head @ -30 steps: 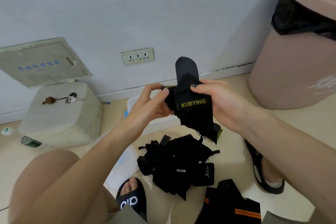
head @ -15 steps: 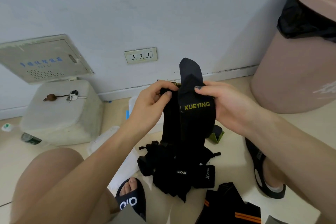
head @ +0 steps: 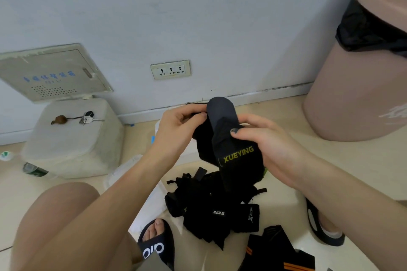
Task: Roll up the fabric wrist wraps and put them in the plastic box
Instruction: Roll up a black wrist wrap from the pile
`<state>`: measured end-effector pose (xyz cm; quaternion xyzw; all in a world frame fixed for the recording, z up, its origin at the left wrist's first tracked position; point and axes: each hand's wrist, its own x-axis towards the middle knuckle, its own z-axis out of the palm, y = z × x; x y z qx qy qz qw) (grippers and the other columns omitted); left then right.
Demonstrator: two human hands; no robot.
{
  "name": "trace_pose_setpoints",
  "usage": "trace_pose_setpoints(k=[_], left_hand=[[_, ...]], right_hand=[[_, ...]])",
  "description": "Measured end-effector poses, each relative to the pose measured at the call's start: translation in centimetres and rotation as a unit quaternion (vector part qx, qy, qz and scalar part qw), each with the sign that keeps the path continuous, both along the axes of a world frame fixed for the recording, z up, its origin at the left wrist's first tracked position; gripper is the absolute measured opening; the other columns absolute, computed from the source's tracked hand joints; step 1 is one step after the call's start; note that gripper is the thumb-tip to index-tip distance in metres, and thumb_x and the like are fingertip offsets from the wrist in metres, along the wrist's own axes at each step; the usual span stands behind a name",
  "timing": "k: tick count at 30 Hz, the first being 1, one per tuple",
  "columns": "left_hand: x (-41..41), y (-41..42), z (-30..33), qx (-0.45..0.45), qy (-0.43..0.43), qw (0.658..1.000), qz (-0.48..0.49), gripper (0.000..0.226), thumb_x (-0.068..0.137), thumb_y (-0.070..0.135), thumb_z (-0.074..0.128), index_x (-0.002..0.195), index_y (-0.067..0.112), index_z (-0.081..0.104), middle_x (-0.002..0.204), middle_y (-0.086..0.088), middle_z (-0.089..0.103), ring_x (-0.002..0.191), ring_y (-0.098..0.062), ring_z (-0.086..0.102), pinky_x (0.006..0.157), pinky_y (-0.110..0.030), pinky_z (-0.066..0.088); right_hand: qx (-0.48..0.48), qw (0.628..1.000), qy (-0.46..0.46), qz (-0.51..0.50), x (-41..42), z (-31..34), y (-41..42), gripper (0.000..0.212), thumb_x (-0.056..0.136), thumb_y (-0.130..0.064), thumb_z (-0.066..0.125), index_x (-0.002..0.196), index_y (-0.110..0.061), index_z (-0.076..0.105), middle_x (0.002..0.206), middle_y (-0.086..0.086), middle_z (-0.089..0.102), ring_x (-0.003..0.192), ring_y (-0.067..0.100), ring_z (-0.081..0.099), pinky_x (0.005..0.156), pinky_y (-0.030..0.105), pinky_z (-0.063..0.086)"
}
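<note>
While a white container [head: 68, 138] with keys [head: 88, 117] on its lid sits far left by the wall, the left hand [head: 176, 130] pinches the upper edge of the black wrist wrap [head: 233, 156], fingers curled on the fabric, likely to anchor the roll's start. Just right, the right hand [head: 271, 147] clamps thumb and fingers on the same wrap, which hangs above the pile of wraps [head: 211, 209] on the floor. What seems the plastic box [head: 174, 123] shows behind the hands, mostly hidden. Farthest right stands a pink bin [head: 356, 94].

The plastic box [head: 176, 156] lies mostly hidden behind both forearms.
</note>
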<state>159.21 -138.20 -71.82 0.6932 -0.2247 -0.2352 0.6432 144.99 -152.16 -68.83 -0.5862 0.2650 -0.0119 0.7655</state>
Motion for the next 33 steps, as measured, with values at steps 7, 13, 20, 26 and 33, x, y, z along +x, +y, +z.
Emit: trace_pose_setpoints(k=[7,13,20,26,33], left_hand=[[0.20,0.05,0.00,-0.033,0.029,0.999,0.007,0.028,0.097,-0.004,0.062,0.108,0.017,0.077,0.106,0.003,0.075,0.105,-0.020,0.072,0.096,-0.043,0.059],[0.47,0.02,-0.27,-0.031,0.027,0.999,-0.002,0.036,0.101,-0.004,0.051,0.106,0.017,0.079,0.113,-0.005,0.077,0.114,-0.025,0.070,0.099,-0.042,0.056],[0.09,0.09,0.35,-0.044,0.052,0.998,-0.005,0.032,0.103,0.001,0.050,0.102,0.014,0.078,0.107,-0.003,0.078,0.103,-0.016,0.070,0.085,-0.030,0.055],[0.17,0.15,-0.18,-0.033,0.037,0.999,0.004,0.022,0.090,0.024,0.067,0.106,0.018,0.079,0.112,-0.004,0.077,0.111,-0.025,0.070,0.097,-0.043,0.056],[-0.02,0.14,-0.03,-0.019,0.017,1.000,0.005,0.018,0.097,0.008,0.067,0.105,0.019,0.079,0.108,0.000,0.077,0.107,-0.022,0.071,0.102,-0.049,0.055]], right_hand=[[-0.003,1.000,0.031,-0.002,0.01,-0.06,0.90,0.021,0.099,-0.005,0.058,0.108,-0.013,0.074,0.093,0.006,0.073,0.081,0.021,0.071,0.062,0.026,0.054],[-0.012,0.999,0.033,0.000,-0.09,-0.05,1.08,0.021,0.099,-0.005,0.057,0.107,-0.014,0.075,0.094,0.005,0.074,0.083,0.021,0.071,0.067,0.026,0.054],[-0.021,0.999,0.041,-0.005,0.07,0.02,1.07,0.021,0.099,-0.005,0.058,0.107,-0.014,0.075,0.098,0.006,0.075,0.085,0.020,0.071,0.069,0.027,0.053],[-0.024,0.999,0.043,-0.006,0.23,-0.16,1.03,0.020,0.098,-0.005,0.059,0.106,-0.013,0.075,0.104,0.014,0.075,0.086,0.024,0.072,0.072,0.031,0.057],[-0.011,0.999,0.041,-0.011,0.35,-0.34,1.16,0.021,0.099,-0.003,0.057,0.107,-0.011,0.074,0.096,0.007,0.076,0.084,0.022,0.072,0.079,0.035,0.058]])
